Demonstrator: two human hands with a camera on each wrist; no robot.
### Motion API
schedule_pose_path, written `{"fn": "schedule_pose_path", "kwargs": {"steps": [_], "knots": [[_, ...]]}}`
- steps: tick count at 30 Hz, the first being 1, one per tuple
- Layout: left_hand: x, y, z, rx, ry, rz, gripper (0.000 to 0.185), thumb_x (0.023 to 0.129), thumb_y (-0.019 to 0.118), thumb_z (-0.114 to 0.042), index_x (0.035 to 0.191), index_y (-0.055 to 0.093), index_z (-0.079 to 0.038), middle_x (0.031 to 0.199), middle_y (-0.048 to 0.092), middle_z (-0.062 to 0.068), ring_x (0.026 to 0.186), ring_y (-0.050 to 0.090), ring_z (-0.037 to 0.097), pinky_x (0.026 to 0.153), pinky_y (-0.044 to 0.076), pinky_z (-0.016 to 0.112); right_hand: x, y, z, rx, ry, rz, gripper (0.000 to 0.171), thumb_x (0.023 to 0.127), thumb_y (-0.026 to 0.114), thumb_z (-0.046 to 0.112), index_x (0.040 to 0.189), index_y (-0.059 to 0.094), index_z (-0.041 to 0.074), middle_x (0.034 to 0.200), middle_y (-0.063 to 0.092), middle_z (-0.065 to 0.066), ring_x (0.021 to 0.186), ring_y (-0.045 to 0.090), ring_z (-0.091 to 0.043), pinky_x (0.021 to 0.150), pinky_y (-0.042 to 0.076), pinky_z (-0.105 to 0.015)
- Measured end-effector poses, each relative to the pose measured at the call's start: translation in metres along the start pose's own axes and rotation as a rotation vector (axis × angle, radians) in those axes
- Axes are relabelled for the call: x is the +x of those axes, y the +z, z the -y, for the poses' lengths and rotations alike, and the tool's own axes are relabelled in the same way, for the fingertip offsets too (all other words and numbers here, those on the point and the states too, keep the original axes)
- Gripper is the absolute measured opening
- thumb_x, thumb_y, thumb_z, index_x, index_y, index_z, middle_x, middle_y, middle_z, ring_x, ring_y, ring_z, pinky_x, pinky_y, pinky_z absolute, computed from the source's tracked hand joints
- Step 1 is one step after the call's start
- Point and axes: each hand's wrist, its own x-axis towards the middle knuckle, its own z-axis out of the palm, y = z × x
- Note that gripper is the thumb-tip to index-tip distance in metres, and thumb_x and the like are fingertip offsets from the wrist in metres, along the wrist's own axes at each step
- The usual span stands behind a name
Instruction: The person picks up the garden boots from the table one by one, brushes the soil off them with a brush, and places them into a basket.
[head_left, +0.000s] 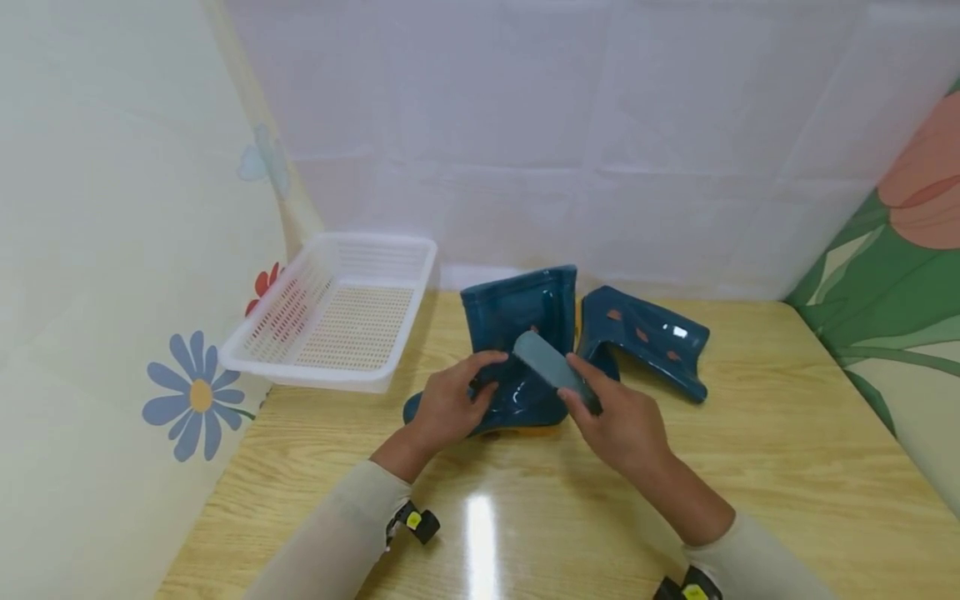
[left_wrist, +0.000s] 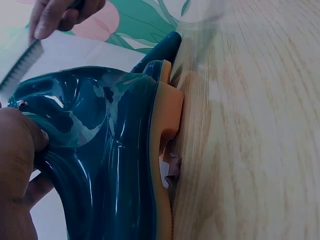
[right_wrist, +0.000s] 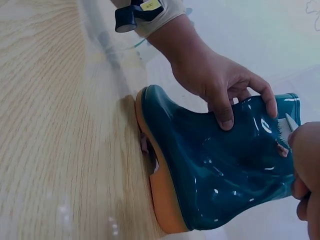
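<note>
A glossy dark-teal rain boot [head_left: 517,308] with an orange sole stands on the table, its toe toward the left. My left hand [head_left: 453,400] grips the front of its shaft above the foot, thumb on the near side [right_wrist: 220,82]. In my right hand [head_left: 622,421] is a grey-backed scrub brush [head_left: 551,367], pinched between thumb and fingers. Its pale bristles [right_wrist: 284,129] are at the upper shaft, close to a brown smudge [right_wrist: 281,149]; whether they touch is unclear. A second teal boot [head_left: 645,333] lies on its side to the right, with several brown smudges.
A white perforated plastic basket [head_left: 382,379] stands at the back left of the wood-grain table [head_left: 787,467]. Behind the table hangs a white sheet [head_left: 510,125]. A small brown lump [left_wrist: 173,167] shows under the standing boot's sole.
</note>
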Motion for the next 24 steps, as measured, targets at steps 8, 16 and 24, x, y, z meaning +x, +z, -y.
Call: {"fn": "schedule_pose_path", "kwargs": {"steps": [8, 16, 24], "knots": [[-0.0004, -0.0002, 0.0002, -0.004, 0.003, 0.000, 0.053, 0.090, 0.077, -0.002, 0.136, 0.057, -0.019, 0.122, 0.072, 0.010, 0.074, 0.067, 0.015, 0.064, 0.056, 0.031, 0.0005, 0.0002, -0.0044, -0.079, -0.049, -0.004, 0.051, 0.097, 0.073, 0.032, 0.143, 0.061, 0.014, 0.059, 0.052, 0.004, 0.043, 0.034, -0.007, 0.042, 0.030, -0.026], [0.0010, -0.0012, 0.0005, 0.001, 0.025, -0.015, 0.052, 0.090, 0.077, -0.003, 0.135, 0.057, -0.018, 0.120, 0.072, 0.009, 0.073, 0.065, 0.014, 0.061, 0.054, 0.031, -0.0005, 0.0000, -0.0065, -0.026, -0.074, -0.098, 0.053, 0.094, 0.076, 0.029, 0.142, 0.062, 0.012, 0.059, 0.051, 0.004, 0.043, 0.031, -0.005, 0.040, 0.027, -0.025], [-0.0003, 0.0001, 0.0009, -0.003, 0.046, -0.026, 0.052, 0.089, 0.077, -0.002, 0.135, 0.057, -0.017, 0.116, 0.072, 0.009, 0.070, 0.063, 0.014, 0.059, 0.053, 0.031, 0.0058, -0.0008, -0.0018, 0.035, 0.051, -0.061, 0.052, 0.100, 0.070, 0.033, 0.145, 0.058, 0.012, 0.061, 0.049, 0.002, 0.044, 0.037, -0.010, 0.043, 0.030, -0.029]]}}
